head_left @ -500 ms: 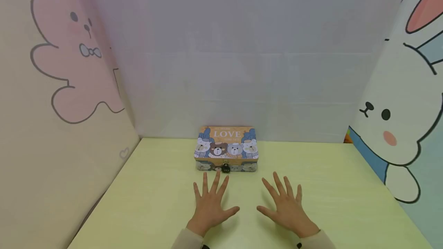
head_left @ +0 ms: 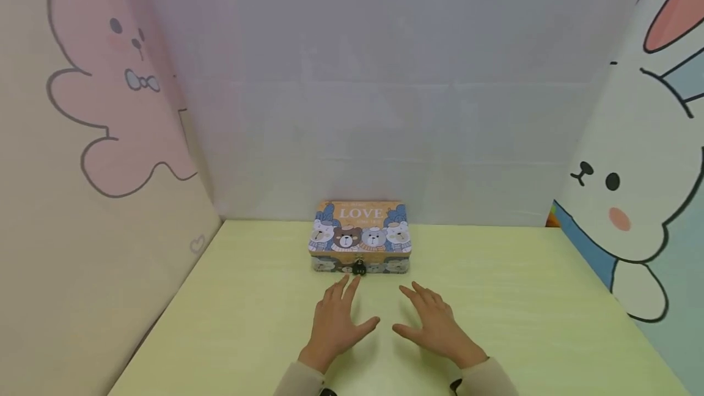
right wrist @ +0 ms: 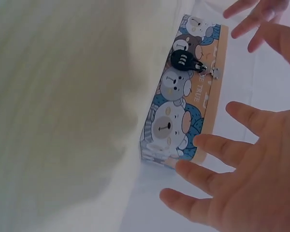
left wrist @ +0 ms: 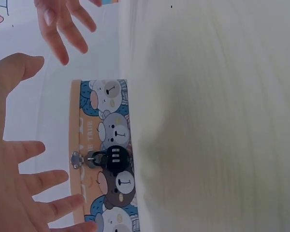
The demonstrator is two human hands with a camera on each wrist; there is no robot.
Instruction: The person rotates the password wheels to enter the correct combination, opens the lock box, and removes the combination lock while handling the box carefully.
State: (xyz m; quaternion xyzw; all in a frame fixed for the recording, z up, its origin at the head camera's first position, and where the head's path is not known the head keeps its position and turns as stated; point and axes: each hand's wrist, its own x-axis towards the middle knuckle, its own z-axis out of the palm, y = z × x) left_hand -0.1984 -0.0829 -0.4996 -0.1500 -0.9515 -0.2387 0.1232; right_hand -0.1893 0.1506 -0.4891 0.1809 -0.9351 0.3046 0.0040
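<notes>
A rectangular box (head_left: 360,231) with cartoon bears and the word LOVE on its lid sits near the back of the table, lid down. From its front clasp hangs a black combination padlock (head_left: 359,267), whose number dials show in the left wrist view (left wrist: 117,159). My left hand (head_left: 332,326) hovers just in front of the box, fingers extended and thumb held apart, holding nothing. To its right my right hand (head_left: 434,326) also holds nothing, its fingers spread in the right wrist view. Neither hand touches the box.
The pale yellow table (head_left: 247,310) reaches back to a plain whitish sheet (head_left: 352,90). On the left stands a wall panel (head_left: 126,109) with a pink cartoon animal, and on the right one with a white rabbit (head_left: 621,212).
Both hands have turned from spread flat, backs up, to a more inward-facing pose with fingers closer together. The right hand has shifted left, nearer the left one. The box has stayed put.
</notes>
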